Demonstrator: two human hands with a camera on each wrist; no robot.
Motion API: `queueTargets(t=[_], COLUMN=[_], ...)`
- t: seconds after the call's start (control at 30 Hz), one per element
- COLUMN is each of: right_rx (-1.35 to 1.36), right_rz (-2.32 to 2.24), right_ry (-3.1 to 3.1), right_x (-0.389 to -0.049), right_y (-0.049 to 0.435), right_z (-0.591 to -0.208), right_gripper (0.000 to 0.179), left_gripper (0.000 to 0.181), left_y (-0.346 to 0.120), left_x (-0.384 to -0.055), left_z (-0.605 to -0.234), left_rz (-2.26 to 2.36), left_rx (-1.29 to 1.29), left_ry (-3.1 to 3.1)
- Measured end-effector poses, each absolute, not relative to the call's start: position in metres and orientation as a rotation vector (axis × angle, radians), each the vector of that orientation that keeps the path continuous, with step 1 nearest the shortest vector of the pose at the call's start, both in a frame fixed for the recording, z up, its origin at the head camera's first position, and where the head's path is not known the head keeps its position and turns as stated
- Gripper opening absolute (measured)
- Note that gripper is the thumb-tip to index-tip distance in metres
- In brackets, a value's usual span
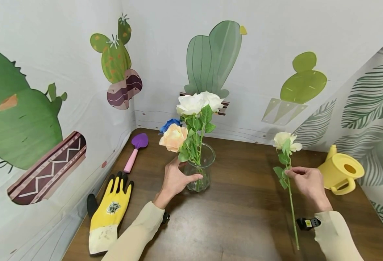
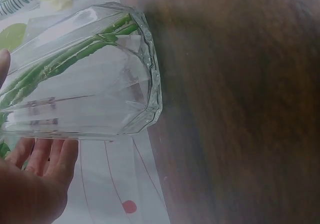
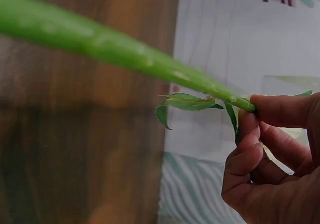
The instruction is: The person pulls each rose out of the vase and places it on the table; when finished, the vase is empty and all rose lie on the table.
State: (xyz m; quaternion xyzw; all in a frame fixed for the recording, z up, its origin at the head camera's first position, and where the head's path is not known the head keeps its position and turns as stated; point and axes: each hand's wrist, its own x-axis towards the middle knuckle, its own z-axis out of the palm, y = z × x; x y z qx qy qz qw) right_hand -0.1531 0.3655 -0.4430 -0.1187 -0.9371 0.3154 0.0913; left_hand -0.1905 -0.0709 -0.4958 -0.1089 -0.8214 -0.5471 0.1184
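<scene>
A clear glass vase (image 1: 200,178) stands on the brown table, holding two white roses (image 1: 191,104), a peach rose (image 1: 174,137) and a blue flower (image 1: 170,124). My left hand (image 1: 177,180) grips the vase from its left side, thumb across the front and the other fingers behind. Green stems (image 2: 60,62) show through the glass in the left wrist view. Off to the right, my right hand (image 1: 307,183) pinches another white rose (image 1: 283,140) by its stem between thumb and index finger. This rose is upright, its long stem (image 3: 125,54) hanging below the hand.
A yellow watering can (image 1: 338,168) is just beyond my right hand. To the left lie a yellow work glove (image 1: 111,212) with black fingertips and a small purple trowel (image 1: 140,140) with a pink handle. Cactus-printed cloth walls (image 1: 158,43) border the table behind and at the sides.
</scene>
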Motion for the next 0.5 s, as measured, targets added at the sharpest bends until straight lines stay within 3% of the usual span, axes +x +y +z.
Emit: queueTargets(t=[0.5], right_rx=[-0.468], right_rz=[1.02], right_ry=[-2.998], right_x=[-0.155], right_y=[0.389], right_z=[-0.472], right_gripper=[0.035], left_gripper=[0.095], left_y=[-0.071], left_x=[-0.19], left_z=[-0.496], left_rz=[-1.584], left_rx=[-0.311], left_ry=[-2.414])
